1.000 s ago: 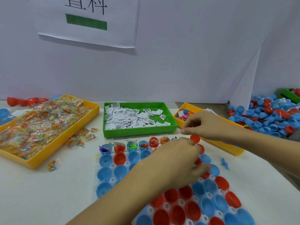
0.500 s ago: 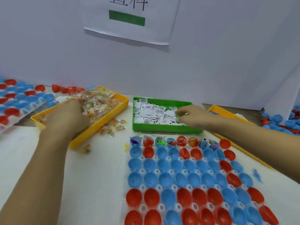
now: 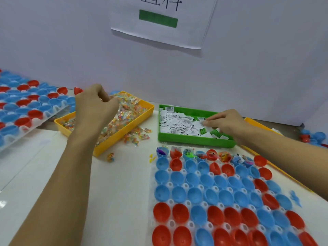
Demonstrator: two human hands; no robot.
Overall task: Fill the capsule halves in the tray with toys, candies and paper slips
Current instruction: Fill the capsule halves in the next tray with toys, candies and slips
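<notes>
Capsule halves [image 3: 209, 196] were set in a white tray [image 3: 170, 184] on the counter [image 3: 110, 192], near its front edge. Open counter was left between tray and arms. Candies [image 3: 124, 112] were gripped by the left hand [image 3: 94, 105] over the yellow bin [image 3: 124, 135]; paper slips [image 3: 179, 121] were pinched by the right hand [image 3: 225, 121] in the green bin [image 3: 195, 141].

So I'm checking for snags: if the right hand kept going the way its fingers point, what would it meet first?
The right hand points left across the green tray, so probably more paper slips, then the tray's left wall; height is unclear.
</notes>
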